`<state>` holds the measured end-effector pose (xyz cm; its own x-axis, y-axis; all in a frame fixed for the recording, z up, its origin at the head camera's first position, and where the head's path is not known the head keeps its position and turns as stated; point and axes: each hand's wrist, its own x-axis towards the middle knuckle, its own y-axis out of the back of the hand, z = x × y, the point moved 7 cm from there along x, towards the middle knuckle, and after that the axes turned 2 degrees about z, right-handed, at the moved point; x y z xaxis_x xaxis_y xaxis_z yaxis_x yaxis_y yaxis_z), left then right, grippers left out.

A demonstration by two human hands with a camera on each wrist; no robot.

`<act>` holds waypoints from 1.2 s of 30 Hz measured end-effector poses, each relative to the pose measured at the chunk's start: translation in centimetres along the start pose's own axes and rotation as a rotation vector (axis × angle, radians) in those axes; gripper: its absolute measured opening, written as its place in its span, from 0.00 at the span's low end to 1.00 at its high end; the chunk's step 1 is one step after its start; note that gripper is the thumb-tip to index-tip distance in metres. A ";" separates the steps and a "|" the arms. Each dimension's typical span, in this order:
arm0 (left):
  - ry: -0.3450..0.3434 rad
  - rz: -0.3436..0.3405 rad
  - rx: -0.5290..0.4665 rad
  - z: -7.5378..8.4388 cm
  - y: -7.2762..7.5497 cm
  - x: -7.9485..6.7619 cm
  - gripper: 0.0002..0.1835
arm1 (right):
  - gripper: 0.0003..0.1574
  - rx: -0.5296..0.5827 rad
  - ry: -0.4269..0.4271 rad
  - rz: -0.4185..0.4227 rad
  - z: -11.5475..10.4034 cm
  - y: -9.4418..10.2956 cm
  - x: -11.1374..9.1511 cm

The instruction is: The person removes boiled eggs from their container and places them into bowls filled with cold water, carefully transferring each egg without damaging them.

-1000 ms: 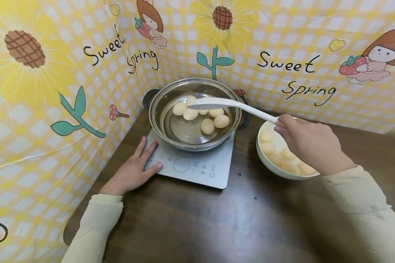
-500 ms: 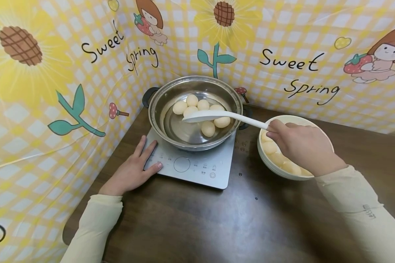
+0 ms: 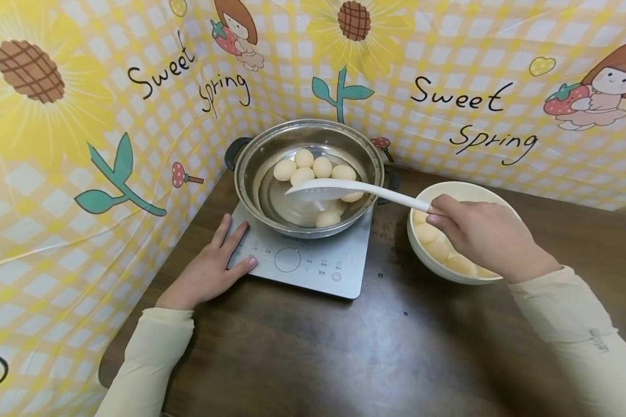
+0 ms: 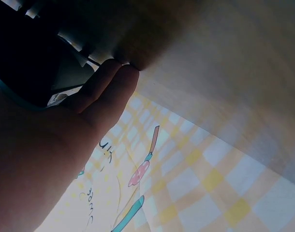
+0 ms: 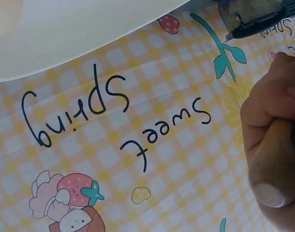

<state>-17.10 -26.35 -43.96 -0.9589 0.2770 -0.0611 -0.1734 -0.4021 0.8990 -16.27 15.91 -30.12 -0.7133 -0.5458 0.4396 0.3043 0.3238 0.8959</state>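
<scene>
In the head view my right hand [image 3: 482, 237] grips the handle of a white slotted spoon [image 3: 362, 186]; the right wrist view shows the handle's wooden end [image 5: 273, 188]. The spoon's head reaches into a steel pot [image 3: 250, 200], in front of several pale eggs [image 3: 304, 158] and partly covering some. One egg [image 3: 328, 218] lies at the front of the pot. My left hand [image 3: 206, 272], fingers spread, rests at the left edge of a white induction cooker [image 3: 318, 278] under the pot. The left wrist view shows two extended fingers [image 4: 111, 92] beside the dark cooker underside.
A white bowl [image 3: 422, 263] with several eggs stands right of the cooker, partly beneath my right forearm and hand. Water drops dot the brown table [image 3: 302, 347] between them. A patterned yellow checked cloth [image 3: 448, 46] rises behind and on the left.
The spoon has come forward and down from over the rear eggs into the pot's middle. The front egg has shifted toward the near rim. My left hand stays in place.
</scene>
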 end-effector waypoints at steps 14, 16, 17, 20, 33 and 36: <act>0.001 -0.004 0.004 0.0 0.1 0.1 0.46 | 0.07 0.029 -0.029 -0.091 0.5 0.0 -0.6; -0.001 -0.003 0.005 0.0 0.1 0.2 0.46 | 0.08 0.033 -0.038 -0.110 0.5 0.0 -0.7; -0.001 -0.003 0.005 0.0 0.1 0.2 0.46 | 0.08 0.035 -0.047 -0.122 0.5 -0.1 -0.7; -0.002 -0.002 0.006 0.0 0.1 0.2 0.46 | 0.09 0.044 -0.073 -0.156 0.6 -0.2 -0.8; 0.006 -0.001 0.004 -0.2 -0.1 0.1 0.46 | 0.15 0.027 -0.028 -0.139 -0.3 0.2 0.3; 0.007 -0.001 0.007 -0.3 -0.1 0.1 0.46 | 0.17 0.038 -0.059 -0.194 -0.2 0.0 0.7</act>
<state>-17.23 -26.54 -44.19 -0.9604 0.2710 -0.0654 -0.1732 -0.3959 0.9018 -16.61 15.37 -29.77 -0.7924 -0.5548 0.2536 0.1345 0.2466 0.9597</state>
